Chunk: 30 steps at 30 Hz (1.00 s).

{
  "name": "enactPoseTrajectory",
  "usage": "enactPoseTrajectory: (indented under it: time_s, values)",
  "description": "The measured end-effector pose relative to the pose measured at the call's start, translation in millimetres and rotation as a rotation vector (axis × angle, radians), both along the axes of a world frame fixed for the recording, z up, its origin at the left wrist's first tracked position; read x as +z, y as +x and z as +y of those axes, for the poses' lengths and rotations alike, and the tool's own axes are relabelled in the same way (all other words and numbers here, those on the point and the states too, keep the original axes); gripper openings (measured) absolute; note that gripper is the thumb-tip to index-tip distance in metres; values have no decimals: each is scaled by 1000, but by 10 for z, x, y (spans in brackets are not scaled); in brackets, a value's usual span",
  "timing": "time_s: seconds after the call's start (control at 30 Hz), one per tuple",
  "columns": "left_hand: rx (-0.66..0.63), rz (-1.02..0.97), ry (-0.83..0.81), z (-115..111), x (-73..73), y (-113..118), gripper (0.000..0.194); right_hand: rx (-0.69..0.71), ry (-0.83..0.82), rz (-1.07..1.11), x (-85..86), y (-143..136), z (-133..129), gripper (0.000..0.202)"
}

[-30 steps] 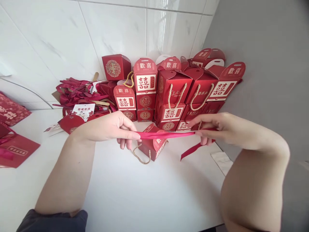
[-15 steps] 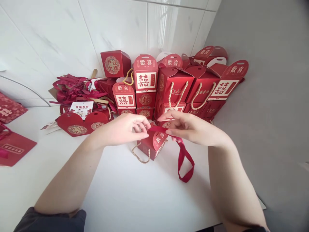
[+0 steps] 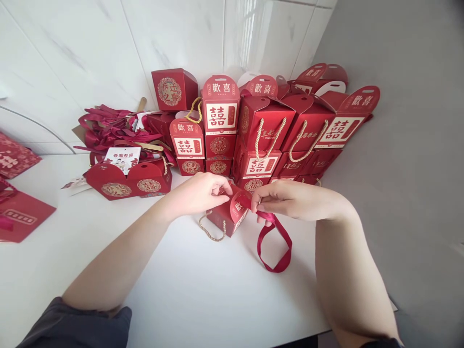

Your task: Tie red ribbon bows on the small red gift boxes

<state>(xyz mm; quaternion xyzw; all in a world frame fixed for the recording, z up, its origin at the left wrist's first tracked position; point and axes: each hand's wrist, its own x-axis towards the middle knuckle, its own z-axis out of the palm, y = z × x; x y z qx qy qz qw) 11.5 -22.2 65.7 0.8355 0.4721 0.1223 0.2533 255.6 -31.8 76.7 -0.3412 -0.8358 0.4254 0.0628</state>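
A small red gift box with gold print and a twisted cord handle stands on the white tabletop between my hands. My left hand has its thumb and fingers closed at the top flap, on the box's left side; what exactly lies between the fingertips is partly hidden. At the right of the box, my right hand pinches a dark red ribbon. One end of the ribbon runs to the box's top flap, while the rest hangs in a loop onto the table.
Stacked red gift boxes line the back against the tiled wall. A tangle of red ribbons lies behind an open red box at the left. More red packaging sits at the far left. A grey wall bounds the right side.
My right hand has shifted slightly right and down, its fingers closing on the ribbon. My left hand has moved a little right onto the box top. The hanging ribbon loop has spread wider.
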Motion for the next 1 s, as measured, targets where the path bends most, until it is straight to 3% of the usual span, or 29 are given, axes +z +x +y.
enactPoseTrajectory:
  time_s: [0.2, 0.33, 0.47, 0.6, 0.67, 0.77, 0.9, 1.0]
  values:
    - [-56, 40, 75, -20, -58, 62, 30, -15, -10, -4, -62, -66, 23, 21]
    - [-30, 101, 258, -4, -178, 116, 26, 30, -39, 37, -78, -113, 34, 20]
    - [-43, 160, 460, 37, -213, 91, 28, -17, 59, 29, -85, -117, 45, 21]
    - [110, -19, 580, 32, -115, 3, 26, -147, 235, 198, -135, -140, 85, 23]
    - [159, -154, 617, 12, -59, -30, 25, -130, 203, 332, -184, -174, 120, 22]
    - [162, -218, 563, -4, -15, -63, 28, -146, 33, 511, -262, -234, 174, 27]
    - [53, -26, 269, 49, -59, -105, 53, -316, -27, 580, -327, -277, 220, 34]
    - [112, 1, 136, 121, -119, -135, 34, -340, -74, 469, -356, -284, 240, 37]
